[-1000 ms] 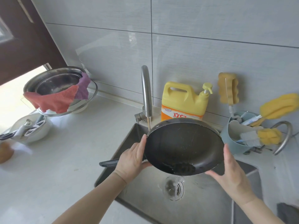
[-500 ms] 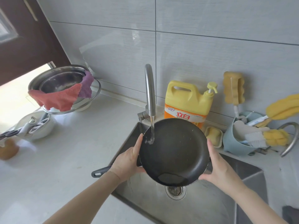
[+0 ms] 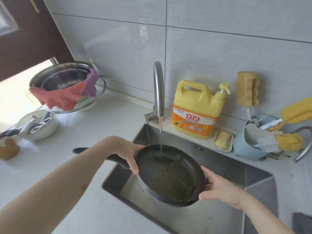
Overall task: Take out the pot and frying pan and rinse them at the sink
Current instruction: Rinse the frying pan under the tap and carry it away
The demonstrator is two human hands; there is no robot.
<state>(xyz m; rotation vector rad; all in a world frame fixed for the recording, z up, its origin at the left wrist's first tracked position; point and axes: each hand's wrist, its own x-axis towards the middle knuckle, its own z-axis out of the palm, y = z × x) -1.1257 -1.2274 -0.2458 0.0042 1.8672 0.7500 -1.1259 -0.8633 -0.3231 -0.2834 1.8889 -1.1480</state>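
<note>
A black frying pan (image 3: 170, 178) is held almost level over the steel sink (image 3: 224, 168), its handle pointing left. Water runs from the curved tap (image 3: 158, 88) into the far part of the pan. My left hand (image 3: 128, 154) grips the pan's left rim beside the handle. My right hand (image 3: 217, 186) holds the right rim. A steel pot (image 3: 62, 76) sits on the counter at the far left, with red and purple cloths (image 3: 65, 97) draped over its rim.
A yellow detergent jug (image 3: 197, 108), a soap dish (image 3: 223, 141) and a blue caddy (image 3: 249, 146) with sponges and brushes line the ledge behind the sink. A white bowl (image 3: 37, 127) with utensils stands at the left on the white counter (image 3: 87, 132).
The pan went from tilted up, facing me and draining, to nearly level under the running stream. Both hands lowered with it, and it moved slightly nearer to me.
</note>
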